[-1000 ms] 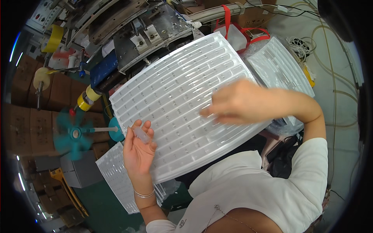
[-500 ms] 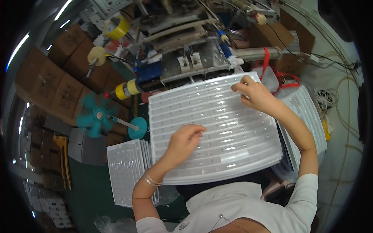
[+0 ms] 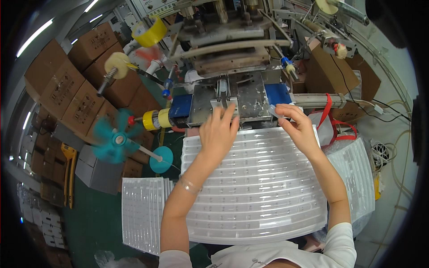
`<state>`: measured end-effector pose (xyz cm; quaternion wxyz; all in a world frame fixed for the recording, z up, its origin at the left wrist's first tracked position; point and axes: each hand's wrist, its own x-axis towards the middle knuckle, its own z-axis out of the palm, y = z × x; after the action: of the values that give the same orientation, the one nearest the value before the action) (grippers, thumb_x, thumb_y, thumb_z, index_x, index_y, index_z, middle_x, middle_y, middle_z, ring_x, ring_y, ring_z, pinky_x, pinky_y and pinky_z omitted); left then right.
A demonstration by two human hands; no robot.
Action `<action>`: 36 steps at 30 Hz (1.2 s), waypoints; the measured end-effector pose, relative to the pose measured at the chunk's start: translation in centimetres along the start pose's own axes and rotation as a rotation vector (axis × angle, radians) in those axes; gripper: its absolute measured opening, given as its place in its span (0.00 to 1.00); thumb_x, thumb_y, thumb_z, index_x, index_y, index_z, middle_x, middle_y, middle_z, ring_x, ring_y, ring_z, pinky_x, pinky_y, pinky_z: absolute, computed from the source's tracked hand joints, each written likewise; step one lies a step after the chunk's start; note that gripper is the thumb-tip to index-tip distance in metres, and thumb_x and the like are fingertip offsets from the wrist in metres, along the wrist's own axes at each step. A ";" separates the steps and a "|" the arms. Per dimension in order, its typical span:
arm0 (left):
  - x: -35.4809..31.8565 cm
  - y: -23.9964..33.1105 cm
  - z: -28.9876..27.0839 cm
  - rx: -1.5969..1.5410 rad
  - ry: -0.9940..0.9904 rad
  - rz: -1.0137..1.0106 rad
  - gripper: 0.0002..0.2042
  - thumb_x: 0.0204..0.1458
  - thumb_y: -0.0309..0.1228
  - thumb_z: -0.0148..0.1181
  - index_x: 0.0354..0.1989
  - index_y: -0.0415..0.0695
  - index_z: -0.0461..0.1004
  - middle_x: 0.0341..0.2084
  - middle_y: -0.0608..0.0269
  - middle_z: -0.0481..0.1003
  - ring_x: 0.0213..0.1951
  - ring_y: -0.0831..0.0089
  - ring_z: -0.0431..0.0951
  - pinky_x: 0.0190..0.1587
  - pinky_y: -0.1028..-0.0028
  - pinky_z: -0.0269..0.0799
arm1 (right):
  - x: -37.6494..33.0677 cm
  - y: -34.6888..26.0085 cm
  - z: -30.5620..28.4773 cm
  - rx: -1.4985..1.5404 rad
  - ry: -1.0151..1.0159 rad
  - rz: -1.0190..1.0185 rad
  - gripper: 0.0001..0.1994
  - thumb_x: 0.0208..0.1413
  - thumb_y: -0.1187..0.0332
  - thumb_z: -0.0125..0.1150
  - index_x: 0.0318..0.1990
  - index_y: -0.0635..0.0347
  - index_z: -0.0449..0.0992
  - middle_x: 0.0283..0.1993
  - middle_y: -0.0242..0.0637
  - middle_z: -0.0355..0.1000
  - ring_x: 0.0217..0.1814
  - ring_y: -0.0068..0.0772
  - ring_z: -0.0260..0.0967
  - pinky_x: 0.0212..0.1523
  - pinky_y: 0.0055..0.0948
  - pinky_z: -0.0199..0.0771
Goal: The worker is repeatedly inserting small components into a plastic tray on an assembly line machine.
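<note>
Clear piece (image 3: 273, 111) pinched by right hand (image 3: 300, 128), 1 o'clock of tray (image 3: 254, 237); left hand (image 3: 217, 135) at 11, hold unclear; loose pinch risks drop

You have a small translucent piece (image 3: 272, 111) slanting at the fingertips of your right grip (image 3: 300, 127); just ahead of your left grip (image 3: 219, 132), a pale piece (image 3: 223, 86) sits in the metal fixture (image 3: 252, 96).

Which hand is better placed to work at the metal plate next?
Probably the left hand: its fingers are at the metal plate's front middle. The right hand sits farther right, apparently pinching a small translucent piece.
</note>
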<state>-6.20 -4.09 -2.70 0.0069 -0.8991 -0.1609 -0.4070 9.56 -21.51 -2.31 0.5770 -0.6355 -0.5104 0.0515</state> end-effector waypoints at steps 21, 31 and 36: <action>-1.8 2.8 -6.7 -0.471 -0.230 0.011 0.18 0.41 0.23 0.68 0.44 0.42 0.77 0.36 0.62 0.73 0.25 0.72 0.72 0.27 0.75 0.67 | 8.9 5.2 6.4 -0.712 0.261 -0.347 0.12 0.53 0.65 0.60 0.44 0.56 0.74 0.41 0.37 0.73 0.41 0.40 0.72 0.39 0.36 0.73; -10.3 8.4 -10.2 -0.523 -0.608 0.398 0.16 0.43 0.27 0.66 0.42 0.41 0.72 0.37 0.61 0.75 0.30 0.69 0.74 0.28 0.72 0.67 | -7.4 -5.5 -4.2 -0.363 -0.640 -0.073 0.08 0.50 0.66 0.60 0.37 0.56 0.76 0.32 0.39 0.73 0.32 0.41 0.73 0.29 0.36 0.72; -15.8 12.2 -7.9 -0.464 -0.777 0.594 0.17 0.46 0.32 0.63 0.45 0.42 0.72 0.34 0.63 0.71 0.28 0.70 0.71 0.29 0.71 0.66 | -18.6 -5.9 -4.5 -0.576 -1.007 -0.204 0.11 0.46 0.70 0.60 0.39 0.56 0.74 0.34 0.37 0.67 0.35 0.36 0.71 0.29 0.33 0.75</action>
<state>-18.06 -21.24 -7.57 -0.1372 -0.9681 0.2035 -0.0501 0.22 -38.84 -5.91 0.0699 -0.6116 -0.7736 0.1502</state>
